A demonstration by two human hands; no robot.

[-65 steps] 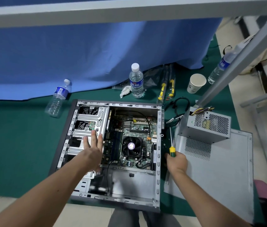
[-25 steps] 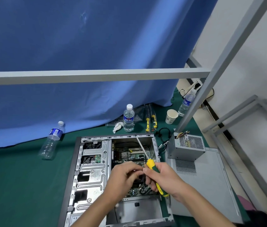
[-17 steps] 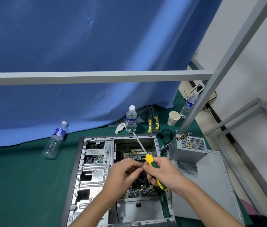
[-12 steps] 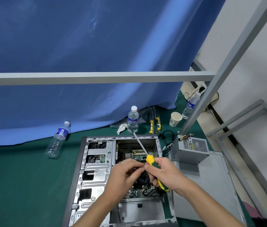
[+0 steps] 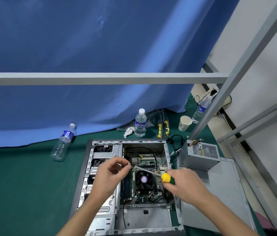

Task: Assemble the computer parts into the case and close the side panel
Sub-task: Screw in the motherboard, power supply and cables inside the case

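While the right hand [image 5: 183, 183] grips the screwdriver [image 5: 165, 177], the left hand [image 5: 110, 176] pinches a screw [image 5: 129, 164] at its tip — above the case [image 5: 90, 160].

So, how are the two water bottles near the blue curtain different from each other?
The middle bottle stands upright and looks full; the left bottle leans or lies tilted on the green mat and looks empty. The middle bottle stands nearer the case. Both are clear plastic with blue labels and white caps.

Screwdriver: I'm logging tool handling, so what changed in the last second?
The screwdriver has swung from pointing up and away to pointing left, its tip now at the small screw pinched by the left hand. The right hand keeps its hold on the handle. The case and power supply stayed put.
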